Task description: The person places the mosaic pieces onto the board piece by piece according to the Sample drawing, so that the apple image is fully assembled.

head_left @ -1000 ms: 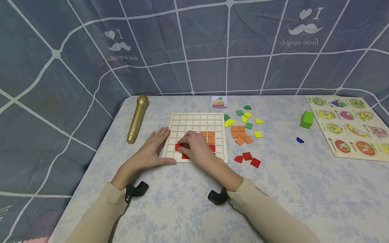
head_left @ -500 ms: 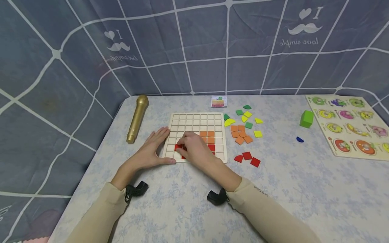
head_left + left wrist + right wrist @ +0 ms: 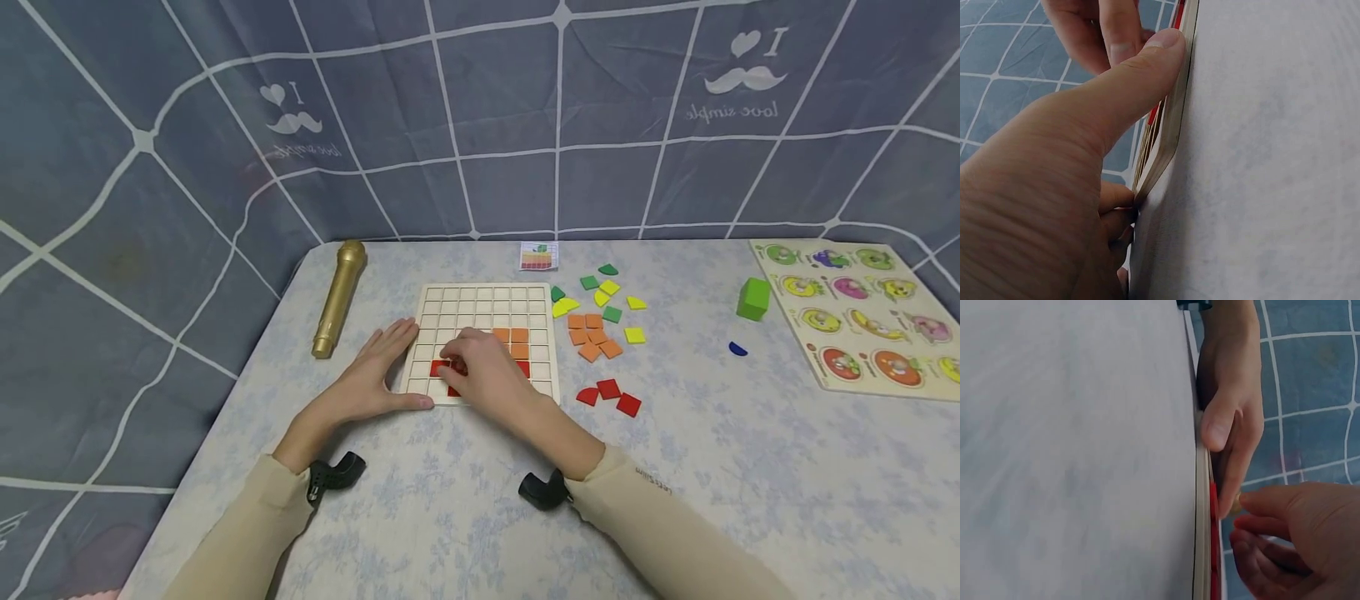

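Note:
A pale wooden grid board [image 3: 442, 307] lies on the table, with red tiles [image 3: 522, 369] in its near rows and orange tiles [image 3: 519, 335] above them. My left hand [image 3: 367, 375] rests at the board's left side, fingers stretched along the edge and thumb at the near corner. Over the lower rows, my right hand [image 3: 491, 371] has its fingers curled and seems to pinch a red tile [image 3: 438, 367] by thumb and fingertips. That hand covers part of the board. In the right wrist view, the thumb and fingers [image 3: 1266, 503] sit close above the board's red tiles [image 3: 1214, 537].
Loose orange tiles [image 3: 589, 337], yellow pieces [image 3: 635, 335], green pieces [image 3: 589, 282] and red pieces [image 3: 608, 388] lie right of the board. A pattern card [image 3: 538, 256] is behind it. A gold microphone-shaped object [image 3: 340, 300], green block [image 3: 753, 298], blue piece [image 3: 738, 348] and fruit board [image 3: 847, 287] lie farther out.
The head view has tilted slightly. Both hands keep nearly the same places; the right fingers shift only a little at the same red tile.

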Tool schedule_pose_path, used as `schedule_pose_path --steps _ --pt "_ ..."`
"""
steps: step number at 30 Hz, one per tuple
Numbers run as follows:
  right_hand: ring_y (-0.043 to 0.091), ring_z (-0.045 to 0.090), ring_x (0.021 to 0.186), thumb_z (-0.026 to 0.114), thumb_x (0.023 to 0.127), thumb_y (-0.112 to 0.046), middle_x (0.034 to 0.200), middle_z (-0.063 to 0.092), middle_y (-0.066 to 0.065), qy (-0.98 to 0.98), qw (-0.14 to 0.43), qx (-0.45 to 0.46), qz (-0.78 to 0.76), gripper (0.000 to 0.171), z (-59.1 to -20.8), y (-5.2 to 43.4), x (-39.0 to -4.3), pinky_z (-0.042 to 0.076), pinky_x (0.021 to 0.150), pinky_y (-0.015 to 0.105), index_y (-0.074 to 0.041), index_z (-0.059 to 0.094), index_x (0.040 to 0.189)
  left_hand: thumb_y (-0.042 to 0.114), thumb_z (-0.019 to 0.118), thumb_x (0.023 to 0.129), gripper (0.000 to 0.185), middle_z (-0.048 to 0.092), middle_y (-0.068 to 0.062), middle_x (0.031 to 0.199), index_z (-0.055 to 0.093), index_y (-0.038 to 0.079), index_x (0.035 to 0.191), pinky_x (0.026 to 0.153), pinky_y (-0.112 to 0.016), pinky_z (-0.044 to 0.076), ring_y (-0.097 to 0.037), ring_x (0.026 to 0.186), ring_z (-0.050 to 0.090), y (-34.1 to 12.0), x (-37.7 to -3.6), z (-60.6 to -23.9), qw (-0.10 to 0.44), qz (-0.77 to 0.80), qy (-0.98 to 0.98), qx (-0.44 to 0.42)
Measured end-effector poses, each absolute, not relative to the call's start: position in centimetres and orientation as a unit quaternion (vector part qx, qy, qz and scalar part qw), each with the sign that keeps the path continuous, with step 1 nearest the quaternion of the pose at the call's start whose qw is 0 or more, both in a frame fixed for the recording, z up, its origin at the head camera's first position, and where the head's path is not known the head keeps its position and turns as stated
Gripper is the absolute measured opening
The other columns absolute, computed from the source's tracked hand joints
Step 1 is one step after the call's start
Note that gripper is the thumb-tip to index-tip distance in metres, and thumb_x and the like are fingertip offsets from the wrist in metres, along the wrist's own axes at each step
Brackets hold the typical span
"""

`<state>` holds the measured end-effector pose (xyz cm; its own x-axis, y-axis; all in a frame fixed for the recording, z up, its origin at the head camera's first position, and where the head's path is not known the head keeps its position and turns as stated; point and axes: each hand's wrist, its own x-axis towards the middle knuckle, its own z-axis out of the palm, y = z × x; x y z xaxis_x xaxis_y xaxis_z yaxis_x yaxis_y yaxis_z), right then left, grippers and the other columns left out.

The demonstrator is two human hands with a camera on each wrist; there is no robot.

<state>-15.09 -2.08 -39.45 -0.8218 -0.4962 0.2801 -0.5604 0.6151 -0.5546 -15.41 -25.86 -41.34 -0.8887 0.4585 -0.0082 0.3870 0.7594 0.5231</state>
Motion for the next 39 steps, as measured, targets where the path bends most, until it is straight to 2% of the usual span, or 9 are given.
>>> schedule_pose_path --steps 7,17,23,29,34,39 --pt "0.011 0.058 0.076 0.079 0.095 -0.014 0.089 0.072 0.0 -0.904 0.04 0.265 0.333 0.011 -38.8 1.0 -15.0 0.052 0.066 0.024 -0.009 0.083 0.104 0.048 0.092 0.079 0.123 0.016 -0.019 0.176 0.021 -0.002 0.167 0.134 -0.057 0.003 -0.036 0.165 0.009 -25.6 -15.6 -41.3 0.07 0.264 0.936 0.224" --pt "0.015 0.067 0.08 0.078 0.093 -0.007 0.094 0.076 0.004 -0.896 0.042 0.264 0.355 0.012 -37.5 7.8 -15.0 0.06 0.072 0.03 -0.004 0.082 0.103 0.048 0.093 0.077 0.125 0.016 -0.019 0.176 0.02 -0.002 0.167 0.135 -0.055 0.002 -0.036 0.165 0.009 -25.5 -15.7 -41.2 0.073 0.264 0.937 0.218" --pt "0.016 0.069 0.08 0.082 0.091 -0.008 0.095 0.075 0.004 -0.911 0.042 0.229 0.34 0.014 -37.5 11.9 -14.7 0.063 0.075 0.036 -0.005 0.082 0.104 0.049 0.092 0.077 0.126 0.015 -0.018 0.176 0.02 -0.001 0.167 0.135 -0.054 0.002 -0.035 0.165 0.008 -25.6 -15.6 -41.1 0.077 0.27 0.935 0.215" --pt "0.017 0.069 0.086 0.083 0.092 -0.013 0.093 0.075 0.0 -0.927 -0.011 0.194 0.32 0.016 -37.4 15.3 -14.0 0.063 0.08 0.04 -0.008 0.082 0.107 0.048 0.093 0.077 0.125 0.015 -0.018 0.176 0.021 -0.001 0.167 0.135 -0.055 0.002 -0.036 0.165 0.009 -25.6 -15.5 -41.1 0.075 0.27 0.936 0.214" --pt "0.015 0.066 0.085 0.086 0.089 -0.017 0.09 0.074 -0.003 -0.936 -0.066 0.195 0.287 0.02 -37.3 17.1 -14.0 0.06 0.078 0.034 -0.009 0.081 0.107 0.049 0.092 0.078 0.125 0.016 -0.018 0.176 0.02 -0.001 0.167 0.135 -0.055 0.002 -0.035 0.165 0.008 -25.8 -15.5 -41.3 0.074 0.27 0.936 0.215" --pt "0.013 0.065 0.082 0.09 0.085 -0.022 0.086 0.072 -0.005 -0.937 -0.087 0.204 0.271 0.023 -37.4 18.1 -14.2 0.058 0.076 0.031 -0.011 0.08 0.102 0.048 0.092 0.078 0.124 0.016 -0.019 0.176 0.02 -0.002 0.167 0.135 -0.055 0.003 -0.036 0.165 0.009 -25.8 -15.5 -41.4 0.072 0.269 0.935 0.22"
